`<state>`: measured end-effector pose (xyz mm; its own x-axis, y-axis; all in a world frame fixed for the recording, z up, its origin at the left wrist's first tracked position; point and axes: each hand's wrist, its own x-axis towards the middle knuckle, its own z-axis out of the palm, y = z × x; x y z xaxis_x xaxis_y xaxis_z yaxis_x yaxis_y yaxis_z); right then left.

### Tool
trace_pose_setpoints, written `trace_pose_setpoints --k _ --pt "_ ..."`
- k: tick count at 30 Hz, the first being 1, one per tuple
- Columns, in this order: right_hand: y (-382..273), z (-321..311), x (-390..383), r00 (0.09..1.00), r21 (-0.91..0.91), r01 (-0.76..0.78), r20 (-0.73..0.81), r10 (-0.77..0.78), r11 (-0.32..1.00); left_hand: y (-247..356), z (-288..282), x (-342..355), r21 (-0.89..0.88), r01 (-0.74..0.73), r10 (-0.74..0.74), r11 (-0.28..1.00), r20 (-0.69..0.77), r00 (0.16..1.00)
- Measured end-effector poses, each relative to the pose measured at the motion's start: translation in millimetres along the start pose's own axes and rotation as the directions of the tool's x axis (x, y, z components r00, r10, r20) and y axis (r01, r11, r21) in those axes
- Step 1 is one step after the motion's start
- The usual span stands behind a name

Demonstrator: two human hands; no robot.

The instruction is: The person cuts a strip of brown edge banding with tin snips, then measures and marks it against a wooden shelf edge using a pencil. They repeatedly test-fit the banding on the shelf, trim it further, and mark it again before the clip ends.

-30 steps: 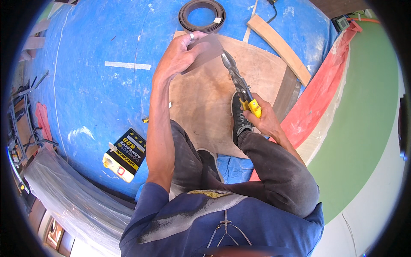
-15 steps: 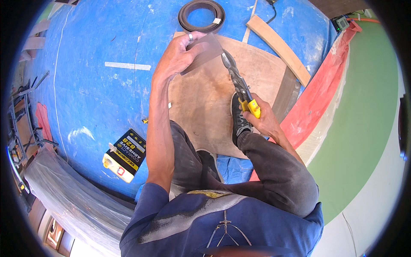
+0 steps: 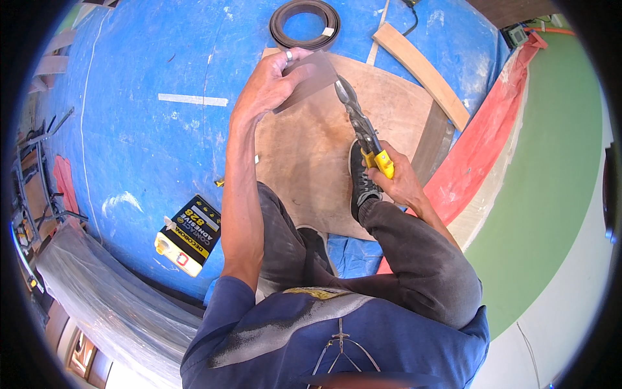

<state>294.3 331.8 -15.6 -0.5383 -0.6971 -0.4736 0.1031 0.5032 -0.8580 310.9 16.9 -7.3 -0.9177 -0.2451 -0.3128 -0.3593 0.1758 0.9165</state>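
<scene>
My left hand (image 3: 267, 87), a ring on one finger, pinches a thin, flat grey-brown strip (image 3: 316, 79) above a plywood board. My right hand (image 3: 403, 183) is closed round the yellow handles of a pair of metal snips (image 3: 354, 110). Their dark jaws point up and to the left, with the tip at the right edge of the strip. Whether the jaws bite into the strip is too fine to tell. Behind the snips' handles, my right shoe (image 3: 364, 178) rests on the plywood board (image 3: 304, 162).
A coil of brown edging (image 3: 275, 26) lies beyond the board on a blue sheet (image 3: 142, 71). At the right are a curved wooden strip (image 3: 421, 74) and red sheeting (image 3: 479, 152). A black-and-yellow adhesive can (image 3: 197, 227) stands left of my knee. Plastic-wrapped material (image 3: 123, 305) lies lower left.
</scene>
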Motion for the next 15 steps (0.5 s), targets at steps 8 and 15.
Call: trace_pose_setpoints --k 8,15 --pt "-1.0 2.1 -0.1 0.999 0.017 0.032 -0.032 -0.031 0.999 -1.3 0.2 0.6 -0.013 -0.003 0.003 1.0 0.003 1.0" --pt "-2.7 -0.8 0.2 1.0 -0.017 0.001 -0.008 -0.001 1.0 1.2 0.3 0.0 -0.01 -0.001 0.001 1.0 0.014 1.0"
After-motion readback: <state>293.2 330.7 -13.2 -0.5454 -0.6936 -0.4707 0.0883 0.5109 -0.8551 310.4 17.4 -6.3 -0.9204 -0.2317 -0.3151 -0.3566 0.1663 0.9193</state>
